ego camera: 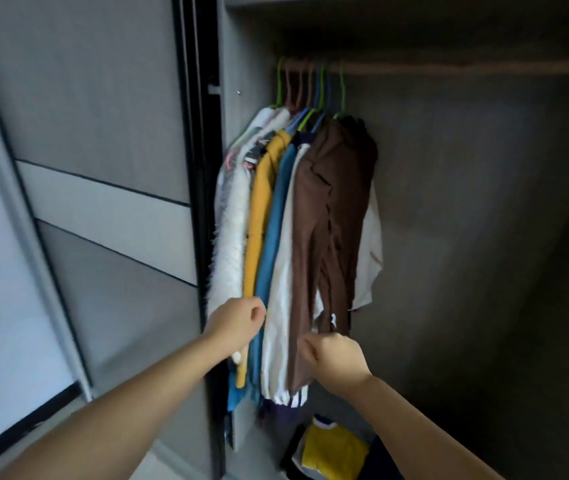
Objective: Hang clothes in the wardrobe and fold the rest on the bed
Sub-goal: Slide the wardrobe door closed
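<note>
Clothes (296, 216) bunched at rail's (449, 65) left end, prob saving space. Left hand (238, 323) pinches yellow top's (258, 216) hem, right hand (335, 355) fingers curled at brown trousers (331, 216), grip unclear tbh.

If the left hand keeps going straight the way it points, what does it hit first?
Most likely the blue garment hanging just past the left hand, beside the mustard garment. Depth is unclear; it may already touch them.

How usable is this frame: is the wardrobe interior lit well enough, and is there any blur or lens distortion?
Head view: the wardrobe interior is dim and murky, brighter at the sliding door; wide-angle bending curves the door's edges; the hanging clothes and both hands, left hand, right hand, look slightly soft.
</note>
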`<state>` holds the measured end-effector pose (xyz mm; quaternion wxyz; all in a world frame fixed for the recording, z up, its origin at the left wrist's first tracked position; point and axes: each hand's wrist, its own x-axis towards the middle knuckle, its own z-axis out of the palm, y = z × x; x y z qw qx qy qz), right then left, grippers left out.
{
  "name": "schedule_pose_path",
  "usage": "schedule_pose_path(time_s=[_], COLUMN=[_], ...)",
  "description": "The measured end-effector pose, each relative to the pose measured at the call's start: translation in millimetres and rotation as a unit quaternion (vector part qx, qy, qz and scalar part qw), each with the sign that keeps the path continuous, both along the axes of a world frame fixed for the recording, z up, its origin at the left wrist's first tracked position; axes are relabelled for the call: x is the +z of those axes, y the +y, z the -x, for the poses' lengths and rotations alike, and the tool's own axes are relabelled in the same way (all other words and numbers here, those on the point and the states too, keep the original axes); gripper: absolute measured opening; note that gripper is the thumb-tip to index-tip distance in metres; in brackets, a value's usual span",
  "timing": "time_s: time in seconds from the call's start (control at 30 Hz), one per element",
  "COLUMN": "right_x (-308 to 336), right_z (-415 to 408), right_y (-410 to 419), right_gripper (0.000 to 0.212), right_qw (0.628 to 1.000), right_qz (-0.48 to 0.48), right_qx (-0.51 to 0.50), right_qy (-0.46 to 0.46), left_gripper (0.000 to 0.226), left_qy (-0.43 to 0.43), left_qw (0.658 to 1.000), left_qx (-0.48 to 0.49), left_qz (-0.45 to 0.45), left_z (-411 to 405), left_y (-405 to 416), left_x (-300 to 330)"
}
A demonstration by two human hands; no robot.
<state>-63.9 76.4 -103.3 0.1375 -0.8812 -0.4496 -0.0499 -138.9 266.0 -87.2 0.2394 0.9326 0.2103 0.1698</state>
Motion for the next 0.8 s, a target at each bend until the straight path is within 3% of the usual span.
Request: schedule_pose_path(time_s=[0.13, 0.33, 0.4, 0.57, 0.7, 0.8], right_x=[41.3, 78.7, 86.6, 106.9, 114.0, 116.7], right_z=[15.8, 21.6, 18.4, 3.8, -5.2, -13.4], right_y=[68.7, 183.1, 220.6, 295.7, 326.2, 331.7], right_gripper=[0.030, 0.026, 0.024, 0.053, 0.059, 0.056], right_qw=[0.996, 0.987, 0.980, 0.953, 0.934, 0.929], right_qz=[-0.049, -0.134, -0.190, -0.291, -0.329, -0.339], right_qx=[0.060, 0.051, 0.030, -0.069, -0.129, -0.142], right_qy=[-0.050, -0.078, -0.054, 0.041, 0.047, 0.042], left_gripper=[0.019, 0.022, 0.023, 0.032, 0.055, 0.073], left_qy=[-0.062, -0.123, -0.145, -0.168, -0.222, -0.185], left_qw=[0.997, 0.989, 0.986, 0.983, 0.950, 0.911], left_qx=[0.035, 0.041, 0.029, -0.025, -0.065, -0.077], left_qz=[-0.030, -0.073, -0.079, -0.076, -0.211, -0.360], left_z=[22.2, 22.2, 16.4, -3.0, -27.2, -46.3], left_y=[56.1, 132.0, 159.3, 220.6, 247.7, 261.9], left_x=[50.2, 108.9, 125.4, 162.0, 168.8, 165.7])
